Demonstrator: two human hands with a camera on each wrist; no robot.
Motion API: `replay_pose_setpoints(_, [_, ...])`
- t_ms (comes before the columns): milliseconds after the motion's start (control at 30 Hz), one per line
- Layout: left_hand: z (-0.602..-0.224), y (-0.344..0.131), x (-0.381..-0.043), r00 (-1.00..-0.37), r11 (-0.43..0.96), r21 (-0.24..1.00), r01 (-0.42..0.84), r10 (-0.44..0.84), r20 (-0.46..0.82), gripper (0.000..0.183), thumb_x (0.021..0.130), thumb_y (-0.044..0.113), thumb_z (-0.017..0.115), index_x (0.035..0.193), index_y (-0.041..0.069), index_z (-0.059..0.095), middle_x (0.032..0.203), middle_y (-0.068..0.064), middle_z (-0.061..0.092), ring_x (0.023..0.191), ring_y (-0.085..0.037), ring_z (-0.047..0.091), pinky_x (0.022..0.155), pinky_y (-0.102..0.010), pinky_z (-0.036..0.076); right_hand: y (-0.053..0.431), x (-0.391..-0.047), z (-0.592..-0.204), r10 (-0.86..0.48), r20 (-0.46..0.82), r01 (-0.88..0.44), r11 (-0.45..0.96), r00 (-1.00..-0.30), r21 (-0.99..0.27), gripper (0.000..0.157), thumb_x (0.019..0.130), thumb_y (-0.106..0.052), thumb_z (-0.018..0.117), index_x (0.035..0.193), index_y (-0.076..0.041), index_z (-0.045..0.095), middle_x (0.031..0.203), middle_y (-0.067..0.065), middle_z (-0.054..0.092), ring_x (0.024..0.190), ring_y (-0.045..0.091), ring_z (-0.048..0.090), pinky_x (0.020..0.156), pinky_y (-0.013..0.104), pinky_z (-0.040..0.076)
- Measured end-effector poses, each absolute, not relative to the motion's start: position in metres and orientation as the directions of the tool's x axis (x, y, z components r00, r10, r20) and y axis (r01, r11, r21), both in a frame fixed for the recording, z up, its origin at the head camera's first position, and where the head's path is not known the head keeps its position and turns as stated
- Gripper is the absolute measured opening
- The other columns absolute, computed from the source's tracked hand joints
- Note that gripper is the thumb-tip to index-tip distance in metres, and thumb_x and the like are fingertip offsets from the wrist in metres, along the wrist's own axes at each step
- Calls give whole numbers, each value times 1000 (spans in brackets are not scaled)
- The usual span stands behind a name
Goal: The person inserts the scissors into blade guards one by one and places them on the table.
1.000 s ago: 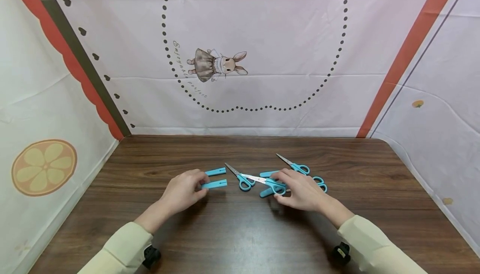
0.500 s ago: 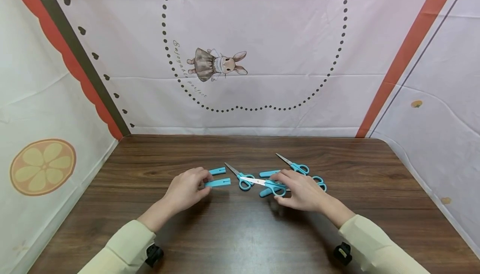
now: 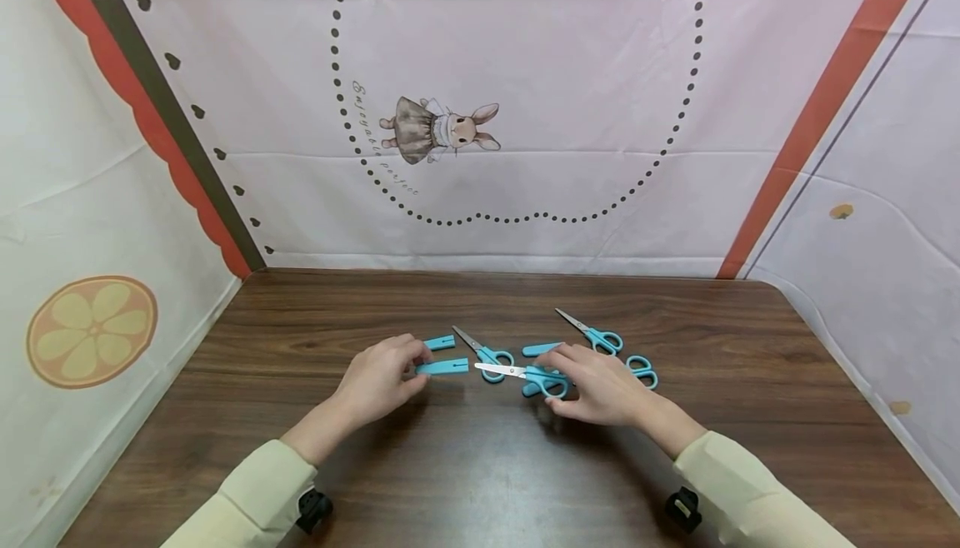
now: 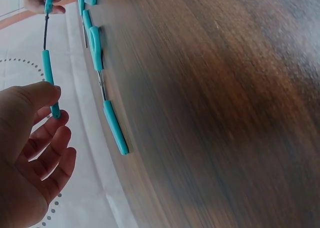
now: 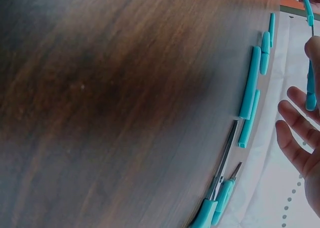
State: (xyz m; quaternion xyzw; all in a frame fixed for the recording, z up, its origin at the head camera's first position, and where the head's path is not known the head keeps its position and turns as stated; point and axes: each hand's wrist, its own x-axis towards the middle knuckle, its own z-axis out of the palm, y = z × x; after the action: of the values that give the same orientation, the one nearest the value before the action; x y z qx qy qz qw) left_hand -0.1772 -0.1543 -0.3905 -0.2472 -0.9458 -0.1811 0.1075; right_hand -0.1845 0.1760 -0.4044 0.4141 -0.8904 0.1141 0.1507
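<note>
My left hand (image 3: pixel 382 377) pinches a light blue scissors sheath (image 3: pixel 446 366) between thumb and fingers, raised above the table. Facing it, my right hand (image 3: pixel 600 383) holds a pair of blue-handled scissors (image 3: pixel 546 381) by the handles, blades closed and pointing left. In the head view a slim gap separates the blade tip from the sheath's end; the left wrist view shows them nearly in line. Behind the left hand lies another sheath (image 3: pixel 442 341). Scissors (image 3: pixel 491 356) rest on the table just beyond the held pair. The right hand's fingers partly cover the held handles.
Two more pairs of scissors lie at the right, one farther back (image 3: pixel 602 340) and one partly hidden by the right hand (image 3: pixel 641 371). Sheaths lie near that hand, one behind it (image 3: pixel 540 349) and one under the held scissors (image 3: pixel 531 390). A printed cloth (image 3: pixel 585 73) hangs behind the wooden table (image 3: pixel 480 465).
My left hand has moved right with its sheath, and the held scissors have shifted slightly left, so blade tip and sheath end are much closer. The things on the table look unmoved.
</note>
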Motion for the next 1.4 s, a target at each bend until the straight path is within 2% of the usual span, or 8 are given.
replay_pose_setpoints(400, [-392, -150, -175, -852, 810, 286, 513, 439, 286, 13, 78, 18, 72, 89, 22, 65, 82, 11, 59, 69, -3, 52, 55, -19, 41, 176, -183, -407, -711, 368, -783, 616, -600, -86, 44, 78, -36, 66, 118, -20, 58, 104, -9, 58, 66, 1, 43, 51, 17, 34])
replay_pose_setpoints(900, [-393, -144, -173, -838, 799, 274, 535, 460, 293, 11, 79, 19, 71, 89, 20, 66, 81, 8, 59, 66, -2, 47, 54, -18, 38, 175, -181, -408, -719, 367, -791, 606, -590, -83, 45, 77, -36, 67, 119, -20, 57, 104, -9, 57, 69, 1, 42, 52, 17, 33])
replay_pose_setpoints(1400, [-394, -142, -173, -809, 781, 251, 571, 485, 333, 13, 78, 19, 73, 89, 20, 66, 81, 9, 58, 68, -4, 52, 56, -20, 42, 173, -181, -405, -706, 322, -762, 641, -631, -87, 48, 80, -38, 65, 124, -25, 54, 106, -7, 58, 69, 2, 44, 51, 18, 33])
